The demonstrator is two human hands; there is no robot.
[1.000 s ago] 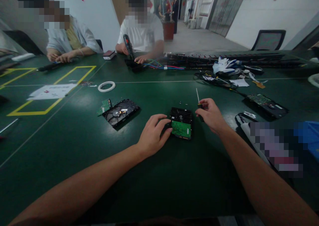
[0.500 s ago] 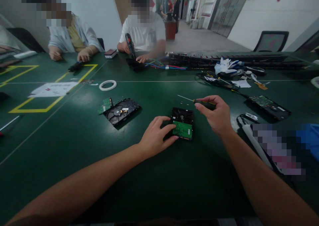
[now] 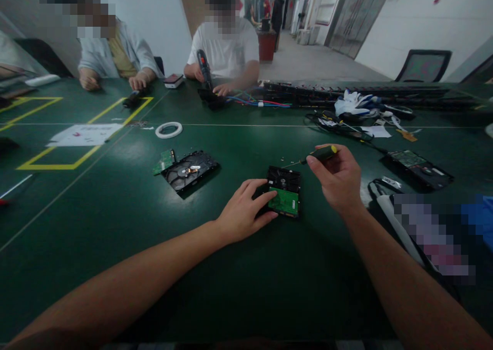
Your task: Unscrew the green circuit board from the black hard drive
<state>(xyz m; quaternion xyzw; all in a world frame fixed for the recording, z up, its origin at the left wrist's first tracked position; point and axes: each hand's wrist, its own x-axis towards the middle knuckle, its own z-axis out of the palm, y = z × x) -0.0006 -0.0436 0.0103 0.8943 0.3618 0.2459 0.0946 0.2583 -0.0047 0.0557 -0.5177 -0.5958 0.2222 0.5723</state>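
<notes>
A hard drive point(image 3: 284, 177) lies on the green table with its green circuit board point(image 3: 283, 202) facing up. My left hand point(image 3: 248, 208) grips the drive's left side, with fingers reaching onto the board and the thumb at the near edge. In my right hand point(image 3: 341, 178) is a screwdriver point(image 3: 320, 155) with a black and yellow handle, held between thumb and fingers. Its thin shaft points left and slightly down, the tip close to the drive's far edge; whether it touches cannot be made out. Small screws point(image 3: 283, 159) lie just beyond the drive.
To the left lies another hard drive point(image 3: 192, 170) beside a loose circuit board point(image 3: 164, 161). A tape roll point(image 3: 168, 130) is behind it. A third drive point(image 3: 418, 169), cables and gloves point(image 3: 354, 105) are at right. Across the table, a person holds a power tool point(image 3: 204, 67).
My right hand has tipped the screwdriver, so its handle end is higher and its tip lower, nearer the drive's far edge. My left hand stays on the drive. The view shifted slightly.
</notes>
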